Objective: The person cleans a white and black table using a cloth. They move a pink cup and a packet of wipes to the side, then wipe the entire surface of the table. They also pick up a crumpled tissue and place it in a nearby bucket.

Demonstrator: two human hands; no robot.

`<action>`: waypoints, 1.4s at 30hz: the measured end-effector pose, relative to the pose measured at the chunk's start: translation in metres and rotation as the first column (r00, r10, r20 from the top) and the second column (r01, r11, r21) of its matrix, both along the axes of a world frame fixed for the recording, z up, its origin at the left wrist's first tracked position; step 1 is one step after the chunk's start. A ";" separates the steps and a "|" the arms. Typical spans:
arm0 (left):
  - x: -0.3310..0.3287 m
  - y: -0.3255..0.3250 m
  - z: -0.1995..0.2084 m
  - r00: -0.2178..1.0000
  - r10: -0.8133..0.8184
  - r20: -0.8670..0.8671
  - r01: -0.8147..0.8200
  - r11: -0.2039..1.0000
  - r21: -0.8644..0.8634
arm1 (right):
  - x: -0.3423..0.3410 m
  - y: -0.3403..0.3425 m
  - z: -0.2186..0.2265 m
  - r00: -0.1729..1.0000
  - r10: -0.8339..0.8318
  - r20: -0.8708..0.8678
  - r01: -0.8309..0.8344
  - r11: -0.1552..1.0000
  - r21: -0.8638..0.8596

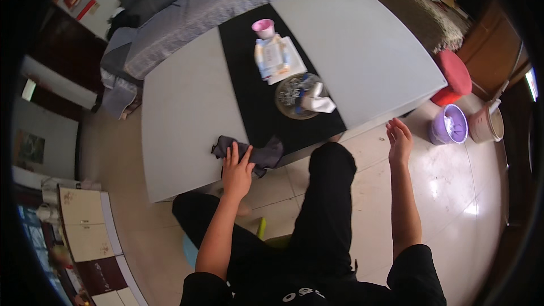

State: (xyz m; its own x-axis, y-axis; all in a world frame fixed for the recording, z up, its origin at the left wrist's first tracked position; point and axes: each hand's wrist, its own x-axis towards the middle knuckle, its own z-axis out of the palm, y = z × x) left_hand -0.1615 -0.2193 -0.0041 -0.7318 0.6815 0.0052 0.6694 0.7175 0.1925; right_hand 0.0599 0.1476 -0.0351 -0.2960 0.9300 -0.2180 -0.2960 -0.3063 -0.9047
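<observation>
My left hand (237,174) rests with spread fingers on a crumpled dark grey cloth (268,155). The cloth lies along the near edge of the table (184,99), partly over its black middle strip, and one end hangs past the edge. Off to the right, my right hand (400,140) is in the air beyond the table's near edge, holding nothing, its fingers loosely extended. A round tray (280,105) sits on the black strip, with small shiny items and a crumpled white tissue (318,102) on it.
Behind the tray are a soft packet (273,56) on a white flat item and a pink cup (263,28). Right of the table stand a red stool (453,76), a purple bin (447,124) and a pale pink bucket (485,124). A grey sofa (187,20) lines the far side.
</observation>
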 end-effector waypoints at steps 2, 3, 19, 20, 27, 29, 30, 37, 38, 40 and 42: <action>-0.018 -0.058 -0.009 0.993 0.118 0.010 -0.118 0.993 0.027 | -0.037 -0.045 0.026 0.992 0.110 -0.068 -0.105 0.991 0.078; -0.028 -0.084 -0.010 0.987 0.160 0.032 -0.161 0.986 0.037 | -0.054 -0.068 0.039 0.984 0.153 -0.092 -0.147 0.986 0.073; -0.049 -0.025 -0.026 0.983 0.114 -0.143 -0.081 0.972 0.220 | -0.242 -0.168 0.026 0.841 0.475 0.260 -0.529 0.622 0.577; -0.066 -0.054 -0.030 0.968 0.184 -0.170 -0.153 0.972 0.178 | -0.247 -0.169 0.031 0.829 0.489 0.272 -0.545 0.600 0.586; -0.085 -0.078 -0.036 0.878 0.447 -0.170 -0.443 0.894 0.059 | -0.247 -0.179 0.065 0.802 0.528 0.278 -0.593 0.648 0.478; -0.045 -0.023 -0.038 0.947 0.291 -0.135 -0.262 0.945 0.196 | -0.257 -0.180 0.067 0.819 0.538 0.200 -0.564 0.692 0.451; -0.025 0.001 -0.050 0.963 0.257 -0.081 -0.229 0.938 0.260 | -0.259 -0.184 0.065 0.823 0.543 0.163 -0.555 0.710 0.434; -0.024 -0.112 -0.029 0.987 0.144 -0.078 -0.129 0.978 0.164 | -0.254 -0.180 0.066 0.816 0.542 0.203 -0.573 0.712 0.406; -0.036 -0.148 -0.021 0.967 0.241 -0.081 -0.232 0.967 0.105 | -0.252 -0.177 0.067 0.821 0.539 0.186 -0.564 0.720 0.403; -0.048 -0.231 -0.032 0.851 0.426 -0.308 -0.427 0.902 0.069 | -0.250 -0.176 0.071 0.824 0.551 0.132 -0.558 0.748 0.359; -0.048 -0.248 -0.030 0.809 0.521 -0.273 -0.518 0.851 0.088 | -0.247 -0.177 0.077 0.823 0.561 0.090 -0.557 0.763 0.329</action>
